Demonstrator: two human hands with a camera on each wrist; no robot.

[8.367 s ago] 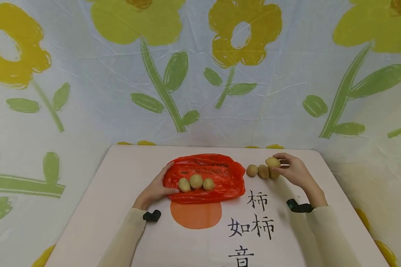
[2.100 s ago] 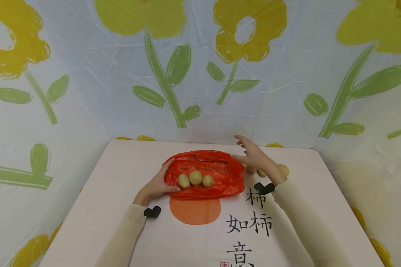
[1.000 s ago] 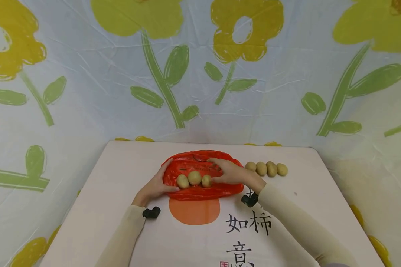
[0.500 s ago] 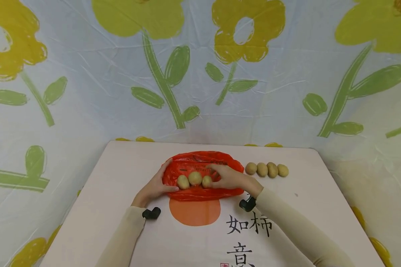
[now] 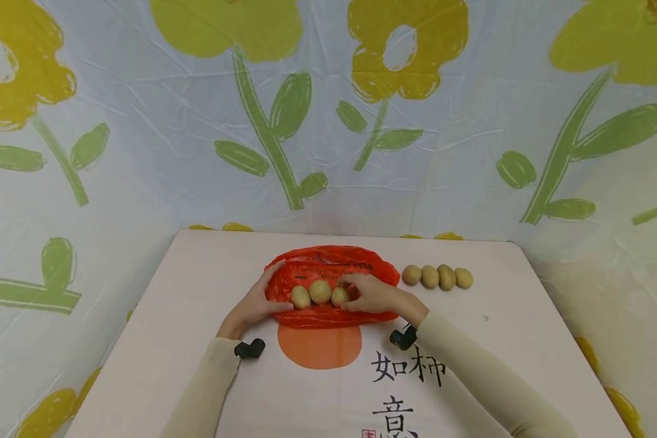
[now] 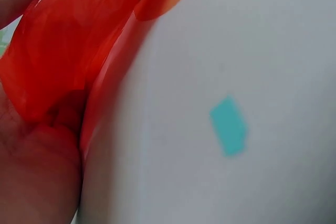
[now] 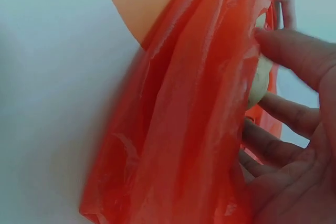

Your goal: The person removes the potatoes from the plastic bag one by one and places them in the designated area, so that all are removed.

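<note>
A red plastic bag (image 5: 320, 317) lies wide open on the table, with three small potatoes in a row inside its mouth: a left one (image 5: 300, 298), a middle one (image 5: 320, 292) and a right one (image 5: 339, 297). My left hand (image 5: 250, 310) holds the bag's left edge, thumb along the front rim and fingers at the back. Reaching in over the right side, my right hand (image 5: 376, 294) grips the right potato between thumb and fingers. In the right wrist view the potato (image 7: 259, 83) is partly hidden behind the bag's rim.
To the right of the bag, several more potatoes (image 5: 438, 277) sit side by side on the pale table (image 5: 504, 340). An orange circle (image 5: 320, 350) and black characters (image 5: 393, 413) are printed on the table's surface. Behind hangs a flowered cloth (image 5: 449, 182).
Earlier, my right hand put a potato down by the row on the right. It then moved left into the bag and closed in on the right potato. My left hand stays put.
</note>
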